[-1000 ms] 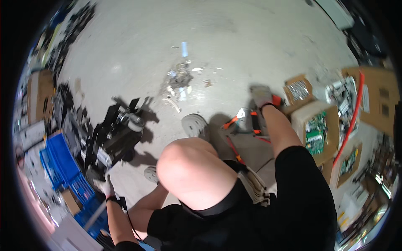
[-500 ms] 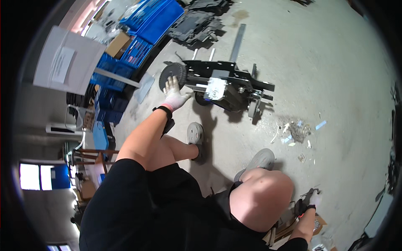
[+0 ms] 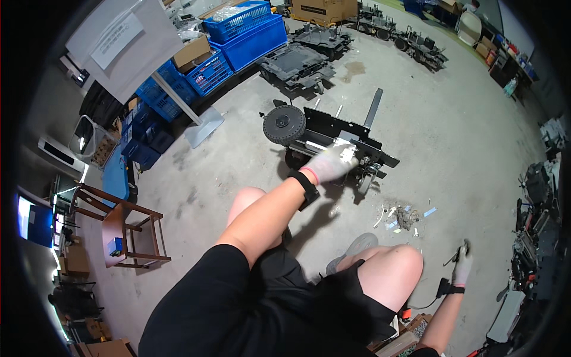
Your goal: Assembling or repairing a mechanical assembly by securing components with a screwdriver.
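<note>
A black wheeled metal chassis lies on the floor in front of me, a large black wheel at its left end and a small caster at its right. My left hand, in a white glove, reaches over the chassis beside a silver metal part. Motion blurs its fingers, so whether they grip anything is unclear. Out to the right, my gloved right hand is closed around a small dark tool with a thin rod sticking out. The tool's exact kind cannot be made out.
Scraps and dirt lie right of the chassis. Behind it are more dark chassis and blue crates. A sign stand and a wooden chair stand left. Dark parts line the right side; a box sits beside my knee.
My left hand has left the large wheel and moved right, to the silver part. My right hand has risen forward with the dark tool. The head view has shifted, showing more of the room.
</note>
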Tool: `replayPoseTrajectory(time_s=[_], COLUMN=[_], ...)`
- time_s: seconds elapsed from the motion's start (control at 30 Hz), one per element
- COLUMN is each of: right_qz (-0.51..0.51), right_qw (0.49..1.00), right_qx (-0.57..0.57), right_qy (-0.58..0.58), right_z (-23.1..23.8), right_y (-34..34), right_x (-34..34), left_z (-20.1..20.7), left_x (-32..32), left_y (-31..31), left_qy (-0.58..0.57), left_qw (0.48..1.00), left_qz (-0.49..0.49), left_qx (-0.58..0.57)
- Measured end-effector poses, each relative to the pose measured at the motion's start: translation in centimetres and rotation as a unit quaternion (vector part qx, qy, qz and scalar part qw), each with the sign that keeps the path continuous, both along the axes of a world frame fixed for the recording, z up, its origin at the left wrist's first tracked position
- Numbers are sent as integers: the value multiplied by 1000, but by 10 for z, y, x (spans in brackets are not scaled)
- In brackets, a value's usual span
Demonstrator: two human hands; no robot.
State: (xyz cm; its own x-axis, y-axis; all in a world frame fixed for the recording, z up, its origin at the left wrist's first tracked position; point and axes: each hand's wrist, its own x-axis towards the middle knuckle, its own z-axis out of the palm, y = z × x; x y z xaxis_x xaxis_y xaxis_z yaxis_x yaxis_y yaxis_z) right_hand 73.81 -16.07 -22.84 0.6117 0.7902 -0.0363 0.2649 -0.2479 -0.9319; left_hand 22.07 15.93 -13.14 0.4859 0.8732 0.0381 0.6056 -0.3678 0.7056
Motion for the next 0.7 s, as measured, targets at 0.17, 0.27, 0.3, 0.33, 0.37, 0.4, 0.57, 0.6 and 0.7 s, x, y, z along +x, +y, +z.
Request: replayPoseTrajectory(time_s=[0.17, 0.27, 0.3, 0.33, 0.37, 0.4, 0.57, 0.6, 0.7], right_qz=[103, 194, 232, 276, 274, 289, 182, 167, 174], right_qw=[987, 966, 959, 948, 953, 945, 970, 975, 949], right_qx=[96, 114, 110, 105, 53, 67, 50, 15, -100], right_qy=[-80, -128, -117, -121, -122, -136, -152, -145, -245], right_z=[197, 257, 263, 254, 247, 226, 103, 90, 66], right_y=[85, 147, 163, 177, 192, 205, 226, 219, 240], right_x=[-114, -219, -248, -264, -297, -317, -331, -328, -326], left_z=[54, 29, 25, 24, 7, -4, -33, -36, -71], left_x=[11, 19, 20, 20, 18, 24, 32, 33, 33], left_y=[-57, -55, -56, -57, -54, -50, -46, -56, -25], left_qy=[-44, -129, -165, -225, -286, -350, -266, -257, -321], left_qw=[968, 962, 947, 917, 902, 881, 905, 909, 819], left_qz=[-185, -195, -165, -176, -162, -156, -154, -148, -64], left_qx=[-161, -143, -219, -277, -279, -278, -292, -294, -471])
